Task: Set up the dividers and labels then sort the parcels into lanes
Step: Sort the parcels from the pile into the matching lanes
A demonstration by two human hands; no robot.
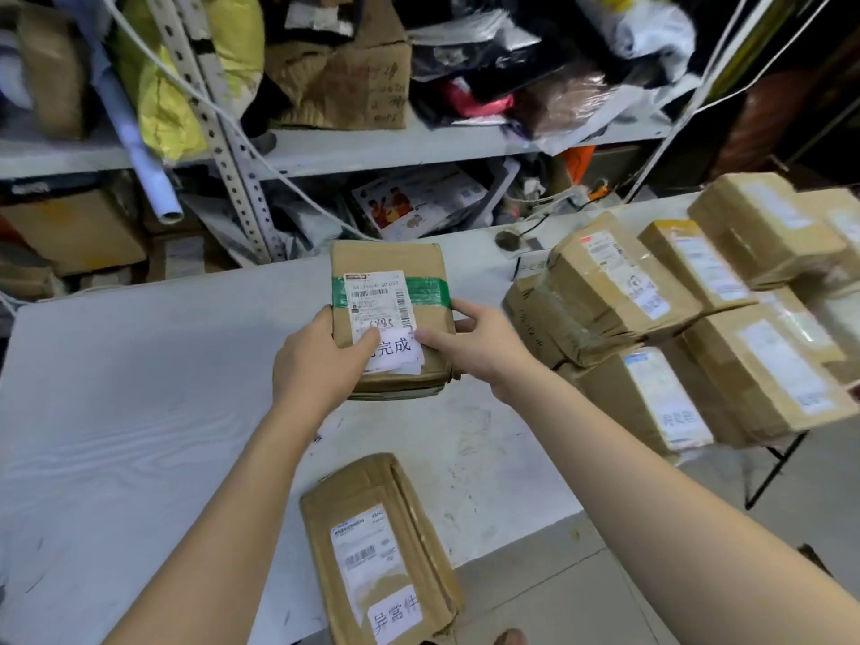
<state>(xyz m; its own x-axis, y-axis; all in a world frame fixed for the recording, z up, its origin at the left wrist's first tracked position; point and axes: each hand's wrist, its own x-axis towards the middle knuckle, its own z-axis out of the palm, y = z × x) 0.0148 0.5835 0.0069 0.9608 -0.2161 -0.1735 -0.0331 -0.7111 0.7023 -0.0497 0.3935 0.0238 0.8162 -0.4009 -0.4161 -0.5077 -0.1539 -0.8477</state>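
the green-taped parcel lies flat at mid counter, its long axis running away from the person, printed label up. both forearms reach forward. the left hand grips its left edge and the right hand its right edge, fingers curled around the sides, both thumbs pressing a white paper slip onto the near end.

A left hand and a right hand gripped a brown green-taped cardboard parcel, thumbs on a white handwritten paper label at its near end.
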